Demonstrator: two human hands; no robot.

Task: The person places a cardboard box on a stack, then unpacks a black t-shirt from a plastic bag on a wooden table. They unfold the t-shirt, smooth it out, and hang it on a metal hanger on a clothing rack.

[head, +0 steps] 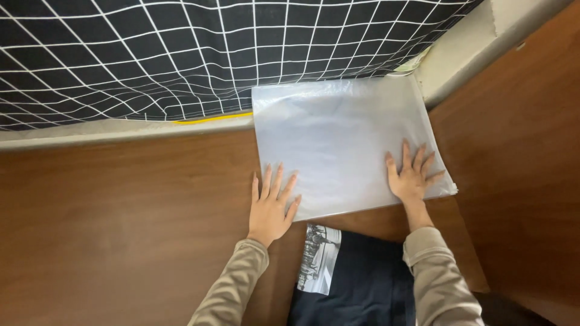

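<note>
Brown wood-grain flooring fills most of the view, bounded at the top by a pale ledge on which a black fabric with a white grid pattern lies, and at the right by a brown wooden panel that closes off a corner. A thin yellow strip shows at the fabric's lower edge.

Tucked into that corner lies a flat, square, translucent whitish plastic bag, its far edge against the ledge and its right side near the wooden panel; it seems to hold something flat and pale, though the contents cannot be made out.

The left hand rests palm down with fingers spread at the bag's near left corner, fingertips on the plastic and the heel on the floor. The right hand lies flat with fingers splayed on the near right corner. Neither hand grasps anything; both are open and pressing down, which appears to keep the slippery bag flat and steady against the floor. Both sleeves are olive-beige. Between the forearms, dark clothing with a black-and-white printed patch shows at the bottom edge.
</note>
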